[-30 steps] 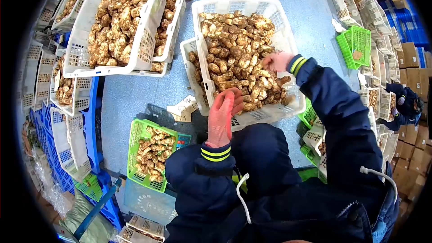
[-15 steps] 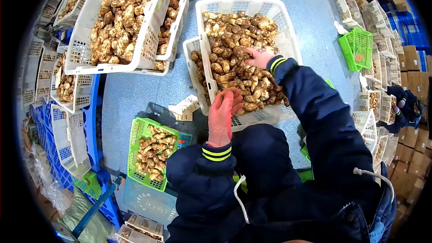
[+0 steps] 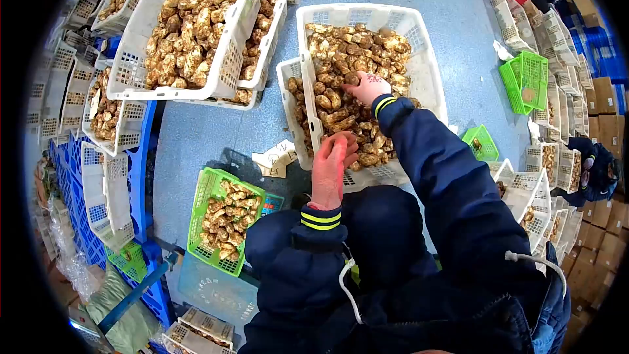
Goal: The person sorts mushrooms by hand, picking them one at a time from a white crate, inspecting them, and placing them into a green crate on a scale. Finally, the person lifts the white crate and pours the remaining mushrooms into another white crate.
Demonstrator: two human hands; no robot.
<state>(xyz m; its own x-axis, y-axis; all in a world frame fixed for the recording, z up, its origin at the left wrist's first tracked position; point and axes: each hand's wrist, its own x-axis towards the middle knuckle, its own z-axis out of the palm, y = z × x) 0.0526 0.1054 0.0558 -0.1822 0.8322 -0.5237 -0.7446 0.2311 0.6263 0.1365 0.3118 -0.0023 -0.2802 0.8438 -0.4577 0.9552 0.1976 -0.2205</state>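
A white plastic crate [image 3: 429,72] stands before me, heaped with brown, pale-stemmed mushrooms [image 3: 360,52] that look like matsutake. My right hand [image 3: 368,88], gloved in pink, reaches into the heap; its fingertips pinch a dark round mushroom [image 3: 352,79]. Over the crate's near left corner is my left hand [image 3: 331,167], also gloved, with its fingers curled in beside the thumb. Whatever lies inside that hand, if anything, is hidden. Left of my knees, a green basket [image 3: 198,213] contains a smaller pile of mushrooms [image 3: 228,219].
Large white crates [image 3: 226,59] full of mushrooms stand at the upper left. Marked paper cards [image 3: 275,157] lie on the blue floor [image 3: 190,157]. Green baskets [image 3: 524,82] and stacked white crates [image 3: 540,206] line the right. Another person [image 3: 593,170] is at the far right.
My right hand has moved left across the heap and now pinches a mushroom. My left hand's fingers have curled further. The view has shifted slightly.
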